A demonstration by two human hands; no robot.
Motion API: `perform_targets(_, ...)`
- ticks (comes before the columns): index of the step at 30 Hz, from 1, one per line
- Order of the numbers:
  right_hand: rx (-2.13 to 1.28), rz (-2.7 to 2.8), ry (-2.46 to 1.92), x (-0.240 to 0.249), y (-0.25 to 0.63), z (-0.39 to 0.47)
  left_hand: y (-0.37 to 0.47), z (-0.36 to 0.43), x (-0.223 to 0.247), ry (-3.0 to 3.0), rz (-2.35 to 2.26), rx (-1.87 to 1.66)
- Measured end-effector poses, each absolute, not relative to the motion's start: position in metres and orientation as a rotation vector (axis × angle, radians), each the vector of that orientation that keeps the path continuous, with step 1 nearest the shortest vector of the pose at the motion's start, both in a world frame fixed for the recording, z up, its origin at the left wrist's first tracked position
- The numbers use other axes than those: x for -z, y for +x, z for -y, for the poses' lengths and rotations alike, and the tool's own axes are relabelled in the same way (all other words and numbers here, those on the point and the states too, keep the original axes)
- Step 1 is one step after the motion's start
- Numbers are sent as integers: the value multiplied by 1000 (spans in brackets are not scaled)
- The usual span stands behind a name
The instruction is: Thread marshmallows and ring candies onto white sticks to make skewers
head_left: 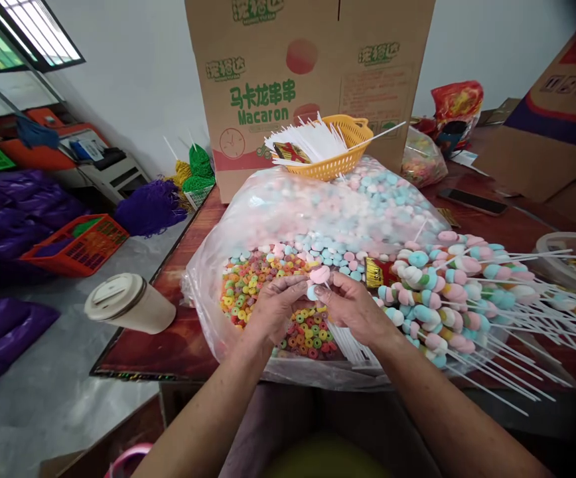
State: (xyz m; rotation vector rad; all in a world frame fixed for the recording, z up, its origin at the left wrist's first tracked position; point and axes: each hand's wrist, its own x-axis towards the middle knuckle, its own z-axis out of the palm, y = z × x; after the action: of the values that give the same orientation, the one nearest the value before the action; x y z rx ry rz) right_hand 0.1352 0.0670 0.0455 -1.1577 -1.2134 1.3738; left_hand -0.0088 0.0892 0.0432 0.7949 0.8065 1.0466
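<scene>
My left hand (281, 302) and my right hand (350, 302) meet over the bag in the middle. Between their fingertips is a pink marshmallow (320, 274), with a pale blue marshmallow (312, 292) just below it. My left fingers pinch the marshmallows from the left, and my right fingers close on them from the right. Colourful cereal rings (248, 282) lie under and left of my hands. White sticks (350, 345) lie below my right hand. Finished-looking marshmallow skewers (432, 292) are heaped to its right. A gold and red packet (378, 272) rests behind my right hand.
A large clear bag (268, 199) of pink and blue marshmallows spreads over the table (178, 345). Behind it stand a yellow basket (325, 169) of white sticks and a cardboard box (268, 79). A lidded cup (143, 309) is at the left, a phone (472, 200) at the right.
</scene>
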Motion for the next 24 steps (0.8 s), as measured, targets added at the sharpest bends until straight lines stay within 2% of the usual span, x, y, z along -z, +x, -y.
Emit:
perform_targets(5, -1630, 927, -1037, -44, 118, -53, -12, -57, -45, 912, -745, -1088)
perform_targets(9, -1573, 996, -1128, -47, 112, -43, -16, -48, -43, 986, -840, -1160)
perform_targets(16, -732, 1895, -1544, -52, 139, 2, -31, -51, -32, 795, -1077, -1293)
perform_targets(24, -292, 2252, -1812, -47, 136, 10, -25, -46, -29, 970, -1266, -1240)
